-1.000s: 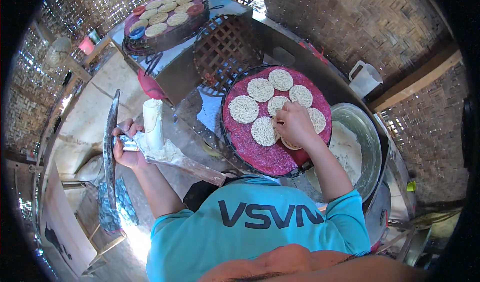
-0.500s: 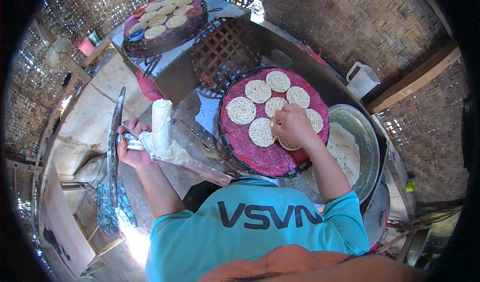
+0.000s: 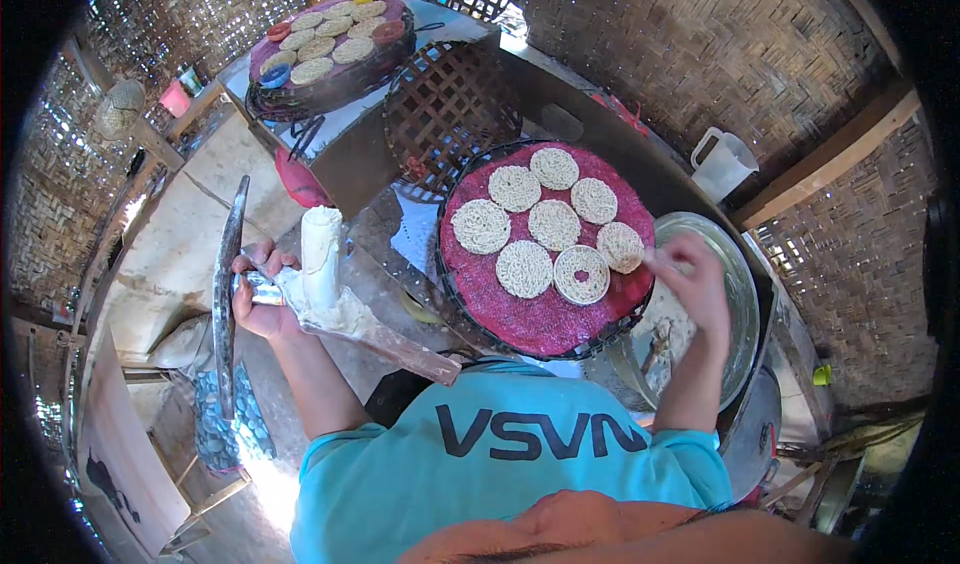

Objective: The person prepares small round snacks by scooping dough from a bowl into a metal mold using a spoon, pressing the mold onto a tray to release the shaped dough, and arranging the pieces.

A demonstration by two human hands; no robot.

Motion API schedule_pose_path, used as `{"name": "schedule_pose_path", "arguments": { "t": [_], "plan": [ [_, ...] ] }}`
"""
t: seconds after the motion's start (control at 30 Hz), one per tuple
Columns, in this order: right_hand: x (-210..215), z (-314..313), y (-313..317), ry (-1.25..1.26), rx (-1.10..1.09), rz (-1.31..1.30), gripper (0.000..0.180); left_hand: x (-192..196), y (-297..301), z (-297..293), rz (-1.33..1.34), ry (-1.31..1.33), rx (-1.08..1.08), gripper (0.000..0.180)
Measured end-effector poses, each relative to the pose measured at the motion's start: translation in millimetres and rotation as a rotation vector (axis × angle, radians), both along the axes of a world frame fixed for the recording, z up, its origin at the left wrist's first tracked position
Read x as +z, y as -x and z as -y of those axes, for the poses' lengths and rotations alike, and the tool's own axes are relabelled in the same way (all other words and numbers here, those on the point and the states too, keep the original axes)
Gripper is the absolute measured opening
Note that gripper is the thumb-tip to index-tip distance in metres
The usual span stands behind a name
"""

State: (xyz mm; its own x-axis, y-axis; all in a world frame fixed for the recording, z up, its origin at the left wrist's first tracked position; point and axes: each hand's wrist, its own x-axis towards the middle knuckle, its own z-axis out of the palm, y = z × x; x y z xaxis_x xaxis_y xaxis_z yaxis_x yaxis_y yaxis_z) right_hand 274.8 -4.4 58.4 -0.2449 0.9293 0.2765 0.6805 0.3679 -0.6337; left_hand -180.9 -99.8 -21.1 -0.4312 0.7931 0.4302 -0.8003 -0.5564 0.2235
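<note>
My left hand (image 3: 265, 289) is wrapped round the silver barrel of a hand-held dough press (image 3: 385, 336), a wooden one with a long dark lever (image 3: 232, 299). A thick white dough cylinder (image 3: 321, 259) stands up from it. To the right, a round tray (image 3: 475, 314) covered in pink-red mesh carries several pale discs of squiggly dough strands. The nearest is a dough ring (image 3: 581, 275) with a hole in its middle. At the tray's right edge, the thumb and fingertips of my right hand (image 3: 692, 276) pinch the rim of a dough disc (image 3: 620, 247).
A big metal basin (image 3: 742, 294) with white flour or dough lies under my right forearm. Beyond the tray leans an open-weave basket (image 3: 450, 114). A second loaded tray (image 3: 335, 89) stands on the far table. A clear jug (image 3: 724, 164) sits by the woven wall.
My right hand has moved right, from over the dough ring to the disc at the tray's right edge, uncovering the ring and the middle disc. My left hand and the press stay put.
</note>
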Motion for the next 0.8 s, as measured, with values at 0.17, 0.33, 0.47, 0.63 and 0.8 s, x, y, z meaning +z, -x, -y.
{"name": "schedule_pose_path", "arguments": {
  "t": [0.17, 0.33, 0.47, 0.63, 0.8],
  "plan": [
    [-37.4, 32.8, -108.2, 0.164, -0.427, 0.181, 0.014, 8.4, -10.0, -16.1, 0.009, -0.017, -0.066, 0.023],
    [-18.5, 50.0, -75.9, -0.153, -0.310, 0.409, 0.027, 30.6, -56.8, -59.3, 0.033, -0.077, -0.287, 0.025],
    [4.6, 52.8, 16.4, -0.047, 0.140, -0.345, 0.047, 64.5, -124.3, -96.0, -0.098, -0.265, -0.491, 0.024],
    [-3.3, 89.3, 94.4, 1.215, 0.795, -1.537, 0.071, 86.1, -201.3, -108.1, -0.162, -0.538, -0.683, 0.026],
    [1.1, 66.6, 60.6, 0.893, 0.917, -1.387, 0.073, 86.5, -187.7, -103.7, -0.765, 0.051, -0.254, 0.074]
  ]
}}
